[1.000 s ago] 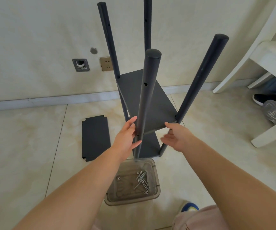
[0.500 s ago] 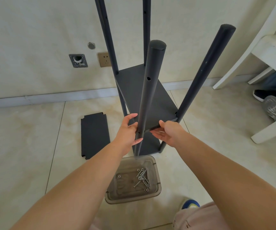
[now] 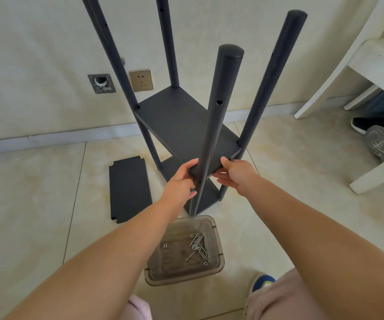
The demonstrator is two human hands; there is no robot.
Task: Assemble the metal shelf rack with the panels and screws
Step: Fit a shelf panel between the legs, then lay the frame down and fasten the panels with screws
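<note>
Screws (image 3: 197,247) lie loose in a clear tray (image 3: 218,262) on the floor, below and nearer than both hands, between the two forearms. A blue shoe tip (image 3: 263,281) shows right of the tray. Above the tray the rack (image 3: 181,125) stands on the floor, four dark posts rising past the hands. The left hand (image 3: 180,183) holds the near corner of the upper shelf (image 3: 177,118) from the left, thumb on top, fingers curled beneath and touching the near post (image 3: 218,116). The right hand (image 3: 237,175) grips the same near edge from the right of that post, thumb on top, fingers curled under the shelf. The post runs up between the two hands, with a hole visible in it above them. A lower shelf (image 3: 206,197) sits below the hands. Left of the left hand a spare panel (image 3: 128,189) lies flat on the floor. Beyond the hands, on the wall, are a socket (image 3: 140,80) and a metal plate (image 3: 101,83). Far right of the right hand stands a white chair (image 3: 378,63) with dark shoes (image 3: 375,135) under it.
</note>
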